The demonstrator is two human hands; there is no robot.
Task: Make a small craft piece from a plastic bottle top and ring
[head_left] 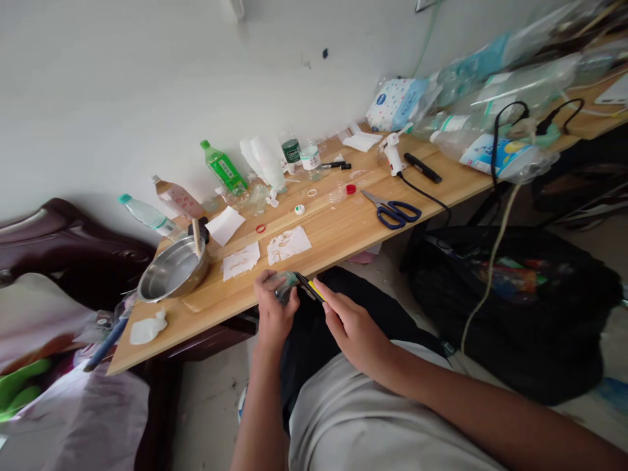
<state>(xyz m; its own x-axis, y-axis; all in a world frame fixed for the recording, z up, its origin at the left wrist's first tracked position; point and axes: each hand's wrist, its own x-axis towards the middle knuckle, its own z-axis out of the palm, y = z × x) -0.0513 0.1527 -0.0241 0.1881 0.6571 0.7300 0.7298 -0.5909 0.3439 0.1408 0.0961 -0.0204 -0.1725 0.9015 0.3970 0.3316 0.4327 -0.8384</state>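
Observation:
Just past the table's front edge, my left hand (275, 306) is wrapped round a clear plastic piece (285, 288) that looks like part of a bottle. My right hand (350, 320) grips a black and yellow utility knife (311, 288), its front end against or very close to the plastic. Whether the blade is cutting in cannot be made out. Two pieces of wet-looking paper (289, 245) lie on the wooden table (230, 304) beyond my left hand. Navy-handled scissors (391, 210) rest farther off to the right.
A steel bowl (174, 268) with a wooden stick stands at the left. Several bottles, among them a green one (223, 167), line the wall. A white glue gun (392, 155) trails its cord over the front edge. A black bag (510, 314) sits on the floor at right.

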